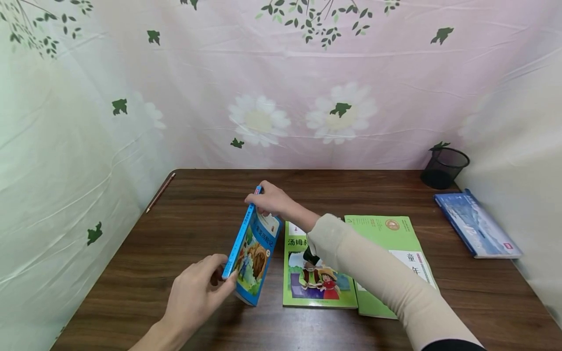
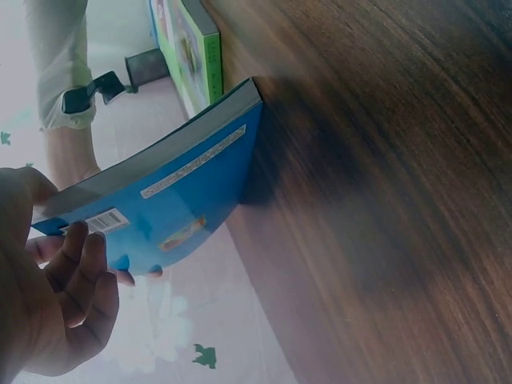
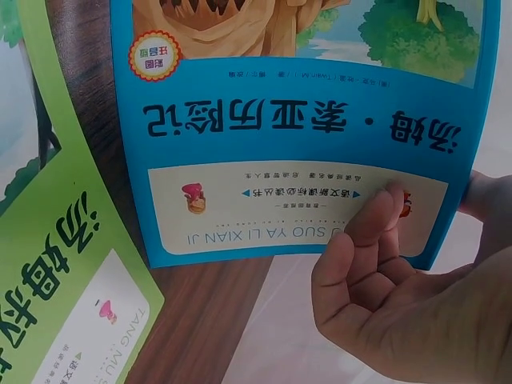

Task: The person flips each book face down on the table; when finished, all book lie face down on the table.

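Your left hand point(image 1: 195, 287) and right hand point(image 1: 273, 201) pinch the tilted blue book point(image 1: 254, 258) at opposite ends of its spine point(image 1: 242, 232), left of a green book point(image 1: 319, 296). It looks light, bendy, slick; best held there.

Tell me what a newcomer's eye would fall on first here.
The blue book, held tilted near the middle of the table in the fingers of the left hand and right hand, draws the eye first. Next come a green picture-covered book and another green book, lying to its right, then a black mesh cup at the far right corner.
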Tool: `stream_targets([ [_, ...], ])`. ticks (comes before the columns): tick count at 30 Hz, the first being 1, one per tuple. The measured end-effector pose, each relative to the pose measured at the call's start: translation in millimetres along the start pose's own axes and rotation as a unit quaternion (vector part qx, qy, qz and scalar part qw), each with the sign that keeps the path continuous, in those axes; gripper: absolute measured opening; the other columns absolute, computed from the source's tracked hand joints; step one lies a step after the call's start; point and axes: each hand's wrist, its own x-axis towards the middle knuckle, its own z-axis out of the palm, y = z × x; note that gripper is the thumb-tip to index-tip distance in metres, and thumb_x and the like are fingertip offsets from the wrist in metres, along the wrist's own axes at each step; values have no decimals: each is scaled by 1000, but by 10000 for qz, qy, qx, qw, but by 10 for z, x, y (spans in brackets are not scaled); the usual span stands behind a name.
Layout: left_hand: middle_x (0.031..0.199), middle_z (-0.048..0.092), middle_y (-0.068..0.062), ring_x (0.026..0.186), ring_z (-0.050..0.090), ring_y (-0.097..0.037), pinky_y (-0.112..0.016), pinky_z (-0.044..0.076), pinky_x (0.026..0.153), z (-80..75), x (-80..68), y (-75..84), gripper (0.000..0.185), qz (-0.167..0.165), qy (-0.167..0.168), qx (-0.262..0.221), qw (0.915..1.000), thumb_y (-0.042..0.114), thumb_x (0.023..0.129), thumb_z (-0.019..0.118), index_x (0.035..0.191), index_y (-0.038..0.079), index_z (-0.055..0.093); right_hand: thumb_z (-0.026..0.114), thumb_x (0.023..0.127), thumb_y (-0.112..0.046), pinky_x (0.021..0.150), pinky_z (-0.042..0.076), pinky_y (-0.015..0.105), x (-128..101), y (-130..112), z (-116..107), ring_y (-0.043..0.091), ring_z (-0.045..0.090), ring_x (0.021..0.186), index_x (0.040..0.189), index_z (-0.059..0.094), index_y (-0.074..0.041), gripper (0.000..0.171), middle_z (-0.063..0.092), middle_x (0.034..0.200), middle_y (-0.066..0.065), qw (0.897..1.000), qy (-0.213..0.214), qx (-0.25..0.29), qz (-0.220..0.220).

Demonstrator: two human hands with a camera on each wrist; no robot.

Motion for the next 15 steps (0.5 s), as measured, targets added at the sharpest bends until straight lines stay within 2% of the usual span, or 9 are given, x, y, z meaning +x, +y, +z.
stream_targets([
  [7, 69, 52, 17, 61, 40, 8, -15, 39, 53, 1, -8, 6, 26, -15, -3, -67, 10000, 24, 79, 83, 95, 20, 64, 62, 97, -32, 51, 27, 29, -8, -12, 10, 15, 38, 55, 123, 40, -9, 41, 42, 62, -2, 9999, 58, 18, 98],
  [15, 69, 52, 16, 60, 44, 4, -15, 39, 53, 3, -3, 5, 27, 122, 11, -185, 9998, 22, 79, 83, 96, 20, 63, 62, 97, -30, 52, 28, 28, -32, -19, 10, 17, 38, 57, 114, 40, -10, 34, 42, 63, -1, 9999, 37, 131, 67],
])
